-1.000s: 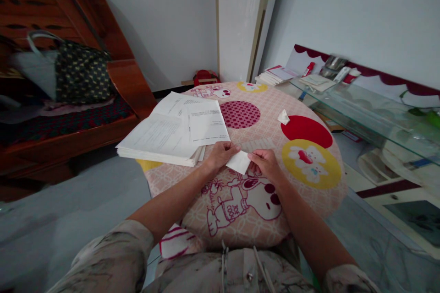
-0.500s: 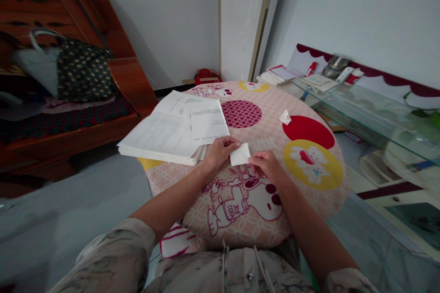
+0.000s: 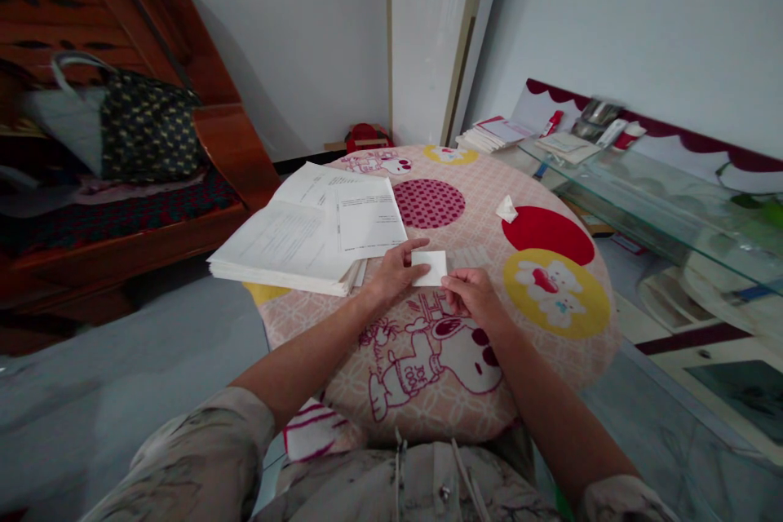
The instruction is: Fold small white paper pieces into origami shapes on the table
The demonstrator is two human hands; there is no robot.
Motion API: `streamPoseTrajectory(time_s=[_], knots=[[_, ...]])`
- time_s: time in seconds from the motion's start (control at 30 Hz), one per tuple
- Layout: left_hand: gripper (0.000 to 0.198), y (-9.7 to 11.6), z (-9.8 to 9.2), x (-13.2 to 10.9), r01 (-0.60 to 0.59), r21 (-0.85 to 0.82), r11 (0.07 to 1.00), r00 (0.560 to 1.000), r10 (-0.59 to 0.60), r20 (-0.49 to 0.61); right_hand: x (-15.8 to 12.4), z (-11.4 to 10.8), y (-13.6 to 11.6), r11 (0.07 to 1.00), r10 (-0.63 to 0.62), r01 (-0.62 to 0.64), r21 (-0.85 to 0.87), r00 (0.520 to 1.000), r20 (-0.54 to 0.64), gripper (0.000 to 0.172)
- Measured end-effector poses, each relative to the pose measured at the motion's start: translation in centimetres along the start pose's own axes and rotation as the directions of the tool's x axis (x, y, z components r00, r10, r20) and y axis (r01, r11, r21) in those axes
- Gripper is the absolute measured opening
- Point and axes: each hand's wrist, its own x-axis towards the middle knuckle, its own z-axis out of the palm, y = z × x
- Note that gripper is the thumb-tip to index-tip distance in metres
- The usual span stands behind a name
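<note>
A small folded white paper (image 3: 430,267) lies on the round table (image 3: 568,359), which wears a pink cartoon-print cloth. My left hand (image 3: 395,272) pinches the paper's left edge between thumb and fingers. At the lower right corner of that paper my right hand (image 3: 471,296) is closed with its fingertips pressed on it. A thick stack of printed sheets (image 3: 306,232) rests just left of my left hand.
A small crumpled white paper (image 3: 506,209) sits farther back on the table. A wooden bench (image 3: 152,212) with a dark patterned bag (image 3: 143,126) stands at the left. A glass shelf (image 3: 648,196) with books and bottles runs along the right. A tall white air conditioner (image 3: 428,41) stands behind.
The small paper has been raised and turned from a tilted position between my hands to a squarer one farther from me. My left thumb has moved over its edge.
</note>
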Motion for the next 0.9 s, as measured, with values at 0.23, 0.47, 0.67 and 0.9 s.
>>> streamPoseTrajectory(time_s=[0.23,0.47,0.67,0.9], knots=[[0.051,-0.4,-0.5,0.3,-0.036,0.251,0.967,0.998,0.046,-0.034,-0.3,0.2,-0.6,0.992,0.124,-0.124,0.003,0.99,0.065,0.021],[0.053,-1.0,-0.2,0.6,-0.141,0.394,0.908,0.987,0.096,0.13,-1.3,-1.0,-1.2,0.933,0.331,-0.29,-0.215,0.925,0.185,0.025],[0.047,-0.8,0.8,0.4,-0.387,0.583,0.714,0.919,0.249,0.305,-0.8,-2.4,-0.4,0.859,-0.078,0.086,-0.504,0.996,0.037,0.021],[0.015,0.1,0.2,-1.3,-0.516,0.58,0.63,0.856,0.376,0.353,-0.3,-3.2,0.2,0.483,-0.512,0.593,-0.644,0.788,0.341,0.023]])
